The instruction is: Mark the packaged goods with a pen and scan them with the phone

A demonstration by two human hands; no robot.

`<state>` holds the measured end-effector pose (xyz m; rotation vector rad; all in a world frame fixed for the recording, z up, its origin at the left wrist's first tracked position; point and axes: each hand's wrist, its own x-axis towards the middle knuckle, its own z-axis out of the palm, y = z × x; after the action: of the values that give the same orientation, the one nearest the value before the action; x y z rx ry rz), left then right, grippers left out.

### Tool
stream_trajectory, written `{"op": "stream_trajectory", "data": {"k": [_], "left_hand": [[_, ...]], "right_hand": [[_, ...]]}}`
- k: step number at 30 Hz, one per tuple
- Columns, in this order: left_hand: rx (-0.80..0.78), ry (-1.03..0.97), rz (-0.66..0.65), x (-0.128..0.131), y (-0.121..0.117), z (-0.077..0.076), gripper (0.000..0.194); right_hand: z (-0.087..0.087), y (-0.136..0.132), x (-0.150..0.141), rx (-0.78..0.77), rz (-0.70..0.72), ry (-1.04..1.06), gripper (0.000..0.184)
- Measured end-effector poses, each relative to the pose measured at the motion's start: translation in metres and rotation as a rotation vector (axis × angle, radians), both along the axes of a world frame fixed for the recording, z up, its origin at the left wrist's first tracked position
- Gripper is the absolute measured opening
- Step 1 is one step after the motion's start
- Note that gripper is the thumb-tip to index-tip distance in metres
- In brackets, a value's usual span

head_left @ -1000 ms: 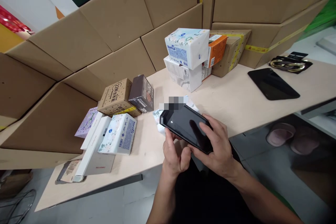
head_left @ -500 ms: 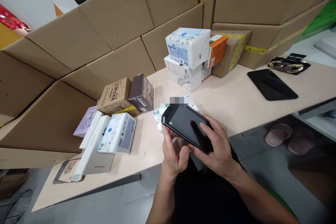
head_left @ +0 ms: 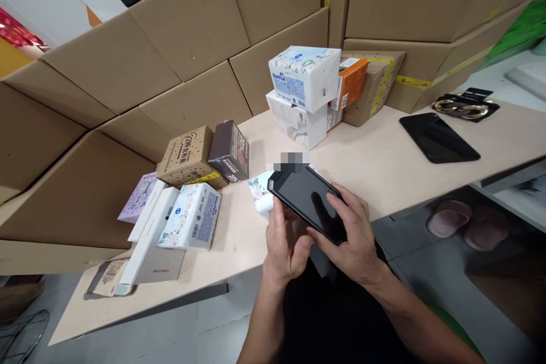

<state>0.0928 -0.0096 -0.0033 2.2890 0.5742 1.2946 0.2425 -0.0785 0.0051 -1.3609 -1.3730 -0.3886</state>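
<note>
My right hand [head_left: 356,233] grips a black smartphone [head_left: 313,202] along its right end, fingers on the upper edge and thumb at the lower edge. The screen faces up and looks dark, with a finger's reflection on it. My left hand [head_left: 284,244] steadies the phone's lower left corner; its index finger lies along the edge, its thumb stands apart, and the other fingers are partly hidden underneath. Behind the phone, a white floral tissue pack [head_left: 260,190] lies on the table, mostly covered. Pixelation masks a patch at the phone's far edge.
On the light wooden table [head_left: 232,239], a tissue pack [head_left: 190,216], a brown carton [head_left: 187,153] and a dark box [head_left: 230,151] stand left. Stacked packs [head_left: 305,77] are at the back. A black tablet-like slab [head_left: 439,137] lies right. Large cardboard boxes [head_left: 191,17] wall the rear.
The phone has shifted slightly right and its left end has tilted. My left hand has moved a little right with it. The camera view has drifted slightly.
</note>
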Motion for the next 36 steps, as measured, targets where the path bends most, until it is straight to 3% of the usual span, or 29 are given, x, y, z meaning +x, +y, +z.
{"op": "stream_trajectory", "data": {"k": [5,20,36], "left_hand": [[0.109,0.064,0.019,-0.0007,0.0015,0.0031,0.074],[0.169,0.093,0.036,-0.0014,0.0025,0.0076,0.069],[-0.065,-0.015,-0.049,-0.0022,0.0011,0.0024,0.069]], "right_hand": [[-0.0004,0.0005,0.0003,-0.004,-0.033,0.025,0.074],[0.0011,0.0011,-0.0013,0.002,-0.094,0.009,0.073],[0.0082,0.0039,0.0003,0.019,-0.064,-0.001,0.076]]}}
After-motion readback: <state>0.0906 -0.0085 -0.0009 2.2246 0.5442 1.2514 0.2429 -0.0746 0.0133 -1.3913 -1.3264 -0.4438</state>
